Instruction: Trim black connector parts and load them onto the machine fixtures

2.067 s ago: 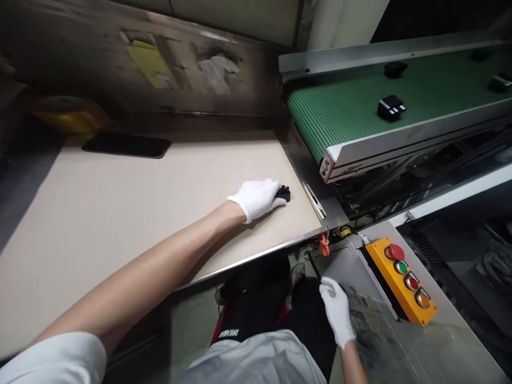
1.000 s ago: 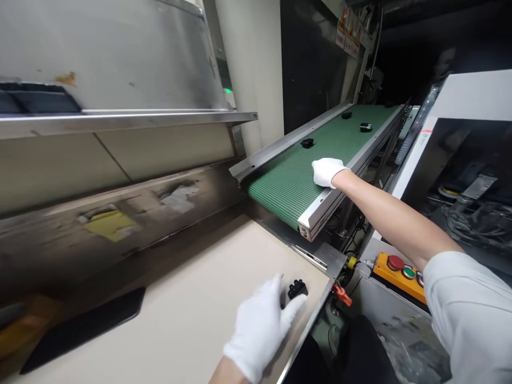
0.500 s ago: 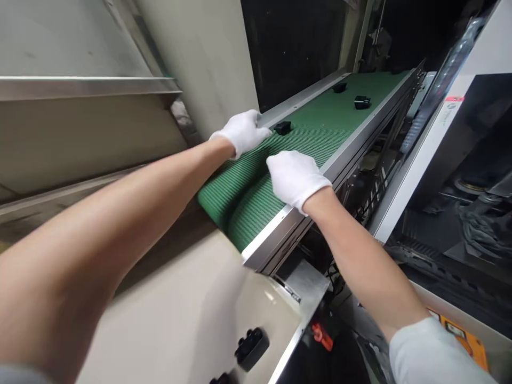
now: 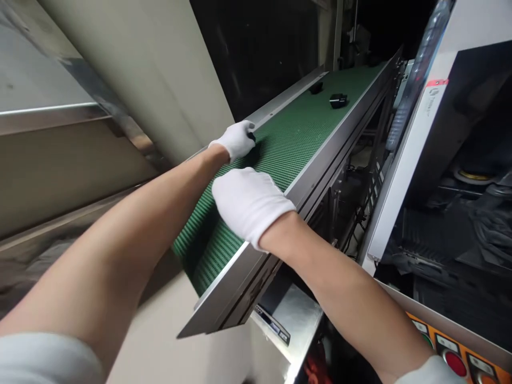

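My left hand point(image 4: 235, 141), in a white glove, is closed around a small black plastic part point(image 4: 251, 136) just above the far side of the green conveyor belt point(image 4: 294, 141). Nearer to me, my gloved right hand point(image 4: 250, 202) hangs over the belt by its metal side rail. Its back faces me with the fingers curled under, so whatever they hold is hidden. Farther up the belt lie a black block-shaped part point(image 4: 338, 101) and another dark part point(image 4: 316, 88) close to the far rail.
A pale tabletop point(image 4: 172, 330) extends below the belt's near end. On the right stands a white-framed machine point(image 4: 416, 144), with an orange control panel point(image 4: 452, 352) bearing push buttons low down. A metal ledge point(image 4: 52, 118) juts out at left.
My left hand has closed on the black part that lay beside it on the belt. My right hand has come nearer to the left one. The view has shifted, and the tabletop parts are mostly out of sight.
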{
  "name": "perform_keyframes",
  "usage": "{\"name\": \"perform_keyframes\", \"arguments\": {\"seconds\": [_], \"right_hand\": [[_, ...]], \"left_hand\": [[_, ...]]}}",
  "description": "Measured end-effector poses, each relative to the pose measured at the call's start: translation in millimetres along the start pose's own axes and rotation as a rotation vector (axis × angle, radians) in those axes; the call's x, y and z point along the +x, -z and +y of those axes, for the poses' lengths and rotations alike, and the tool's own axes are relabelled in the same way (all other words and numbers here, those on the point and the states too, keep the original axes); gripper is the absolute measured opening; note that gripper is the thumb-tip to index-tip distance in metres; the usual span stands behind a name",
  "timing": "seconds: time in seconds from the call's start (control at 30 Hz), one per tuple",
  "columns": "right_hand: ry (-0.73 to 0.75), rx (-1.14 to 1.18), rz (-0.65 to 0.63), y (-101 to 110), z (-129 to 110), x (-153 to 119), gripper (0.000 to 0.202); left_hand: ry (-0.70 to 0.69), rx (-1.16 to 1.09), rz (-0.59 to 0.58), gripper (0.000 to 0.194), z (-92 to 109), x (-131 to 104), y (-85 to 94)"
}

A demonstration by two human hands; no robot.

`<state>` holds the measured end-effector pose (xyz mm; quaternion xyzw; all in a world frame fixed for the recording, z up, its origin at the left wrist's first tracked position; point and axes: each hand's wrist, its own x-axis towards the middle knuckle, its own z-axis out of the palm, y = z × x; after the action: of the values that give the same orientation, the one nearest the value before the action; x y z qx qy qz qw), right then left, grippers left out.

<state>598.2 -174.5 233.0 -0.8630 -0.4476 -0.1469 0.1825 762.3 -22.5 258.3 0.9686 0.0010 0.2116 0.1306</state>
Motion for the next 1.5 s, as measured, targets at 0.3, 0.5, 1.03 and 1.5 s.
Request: {"name": "perform_keyframes", "arguments": {"seconds": [0.3,0.5,1.03,1.5], "right_hand": [[0.058,0.38,0.471,10.9,6.7,-16.3,0.031],[-0.088,1.324,0.584,-9.4,-73.8,-179.4,0.039],[-0.432,1.128,0.99,-16.6,-181.5,-354.9,0.041],[-0.431,0.94,0.939,-22.9,-166.6,-335.3,0.046]], "left_hand": [[-0.005,-1.294,0.251,0.037,8.6,-294.7,117.0],[0.107,-1.607,-0.029,0.041,65.7,-466.2,100.8],[-0.027,-1.995,-0.402,0.043,134.0,-518.8,36.3],[-0.055,-1.821,-0.205,0.04,124.6,-510.6,30.2]]}}
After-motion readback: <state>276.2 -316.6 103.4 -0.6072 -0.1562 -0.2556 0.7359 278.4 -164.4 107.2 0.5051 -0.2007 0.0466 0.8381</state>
